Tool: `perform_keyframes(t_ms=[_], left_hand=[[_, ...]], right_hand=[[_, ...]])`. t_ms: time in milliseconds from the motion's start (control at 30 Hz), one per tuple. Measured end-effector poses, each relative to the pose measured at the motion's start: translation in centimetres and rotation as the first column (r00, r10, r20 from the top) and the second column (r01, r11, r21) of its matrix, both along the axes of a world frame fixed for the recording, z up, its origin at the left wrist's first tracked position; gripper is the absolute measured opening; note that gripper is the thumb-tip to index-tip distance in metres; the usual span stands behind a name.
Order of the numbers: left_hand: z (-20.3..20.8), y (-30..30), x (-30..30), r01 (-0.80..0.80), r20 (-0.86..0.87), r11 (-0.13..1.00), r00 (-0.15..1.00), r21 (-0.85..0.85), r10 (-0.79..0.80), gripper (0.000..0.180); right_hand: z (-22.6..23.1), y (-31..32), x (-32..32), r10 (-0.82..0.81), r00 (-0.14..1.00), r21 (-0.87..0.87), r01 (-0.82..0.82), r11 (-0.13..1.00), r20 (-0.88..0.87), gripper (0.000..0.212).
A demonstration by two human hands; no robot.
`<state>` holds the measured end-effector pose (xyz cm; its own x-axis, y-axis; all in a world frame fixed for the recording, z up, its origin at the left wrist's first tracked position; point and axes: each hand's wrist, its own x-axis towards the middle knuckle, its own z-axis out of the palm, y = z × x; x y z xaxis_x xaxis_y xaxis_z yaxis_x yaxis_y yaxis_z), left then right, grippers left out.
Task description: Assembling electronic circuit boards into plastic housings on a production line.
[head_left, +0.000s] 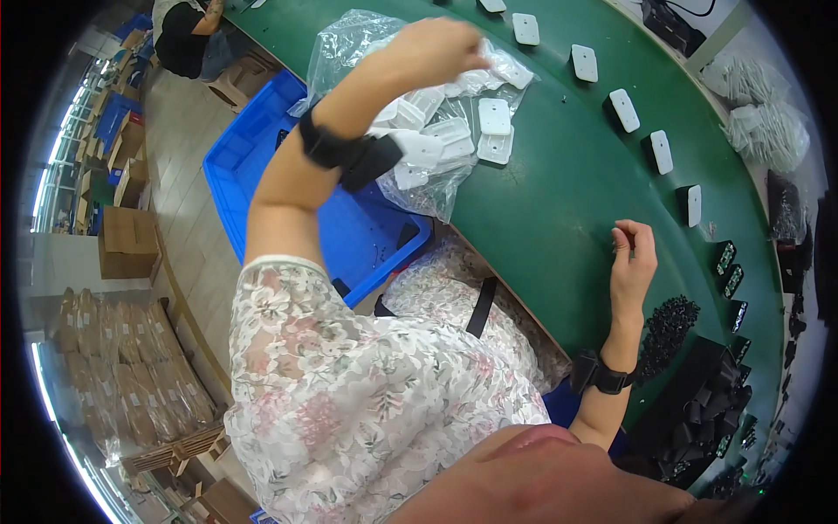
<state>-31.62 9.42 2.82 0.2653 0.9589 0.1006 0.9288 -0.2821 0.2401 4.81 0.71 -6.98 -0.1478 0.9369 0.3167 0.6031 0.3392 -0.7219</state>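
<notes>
Nearest: floral lace sleeve (349,393) filling lower centre, black strap across lap. Right hand (633,262) w/ black wrist device (598,374), resting on green belt (559,201), fingers curled in, tips pinched together near top; what's pinched too small to tell. Just right of that wrist: heap of small black parts (668,327), then bigger pile of black housings (707,410) toward lower right edge. Left of lap: blue crate (253,188) on floor side, below belt edge. Left hand (432,48) raised, arm bent up, black band (349,157) on forearm; fingers closed tight over top of clear plastic bag (419,113), gripping white pieces at bag mouth. Bag lying on belt's near-left edge, partly overhanging crate, stuffed w/ white flat rectangular plates (495,131). Farther along belt: row of single white plates (583,63), spaced apart, curving right; later ones sitting on black bases (659,150), then black modules w/ green-lit faces (729,266). Far right beyond belt: bundles of white cable in bags (768,122). Far left: stacked cardboard boxes (127,240), another person in black top (188,39) seated at top left.
</notes>
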Motion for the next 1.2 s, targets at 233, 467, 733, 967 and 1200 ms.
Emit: perform_keyframes(t_ms=[233,467,733,967,1200], left_hand=[[-9.5,-3.7,0.3,0.25,-0.032,0.906,0.967,0.341,-0.254,0.025],[-11.2,0.2,2.2,0.34,-0.306,0.913,0.914,0.224,-0.266,0.042],[-8.1,-0.1,7.6,0.136,0.51,0.955,0.821,0.264,-0.258,0.014],[-4.4,-4.9,18.9,0.437,0.798,0.898,0.52,0.056,-0.303,0.026],[-8.2,-6.5,23.8,0.309,0.776,0.84,0.334,0.446,-0.535,0.011]], right_hand=[[0.2,0.4,-0.1,-0.016,0.999,0.071,0.014,0.997,0.029,0.007],[-0.9,-0.3,0.9,-0.069,0.981,-0.112,0.049,0.992,-0.182,0.008],[0.7,-0.4,1.3,-0.113,0.865,-0.137,0.051,0.989,-0.488,0.011],[2.9,-1.4,1.9,-0.113,0.871,0.162,0.214,0.963,-0.478,0.014],[2.9,-2.1,1.4,-0.27,0.855,0.021,0.311,0.95,-0.443,0.017]])
